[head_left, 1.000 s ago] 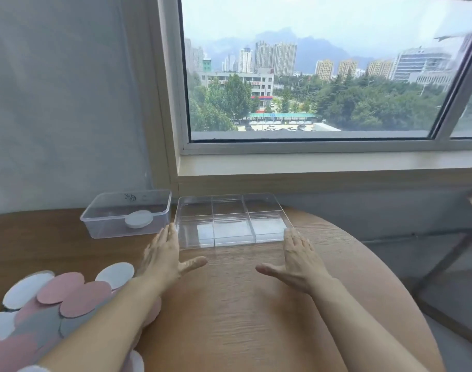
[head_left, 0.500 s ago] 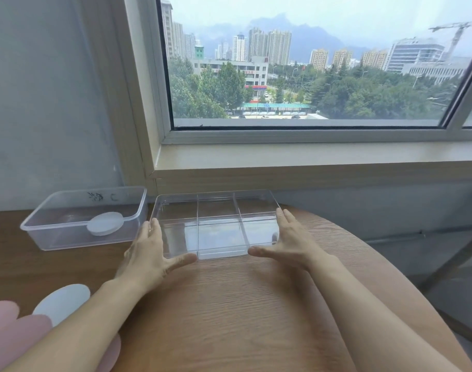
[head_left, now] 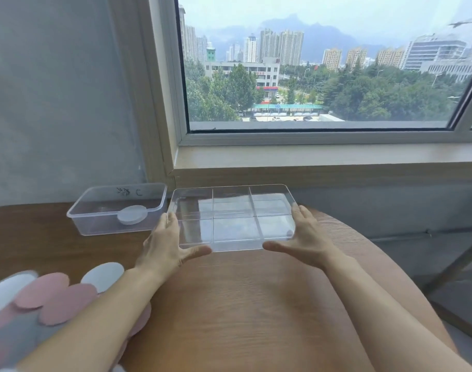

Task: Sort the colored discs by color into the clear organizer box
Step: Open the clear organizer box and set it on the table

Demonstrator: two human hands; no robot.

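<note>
1. The clear organizer box (head_left: 232, 218) is near the far edge of the round wooden table (head_left: 242, 304).
2. The left hand (head_left: 170, 245) presses its left side, fingers straight and together, thumb along the front wall.
3. The right hand (head_left: 307, 237) does the same on the right side.
4. The colored discs (head_left: 55, 299), pink, white and grey, lie heaped at the table's near left edge.
5. A clear tub (head_left: 95, 224) holding one white disc (head_left: 132, 214) stands just left of the box.
</note>
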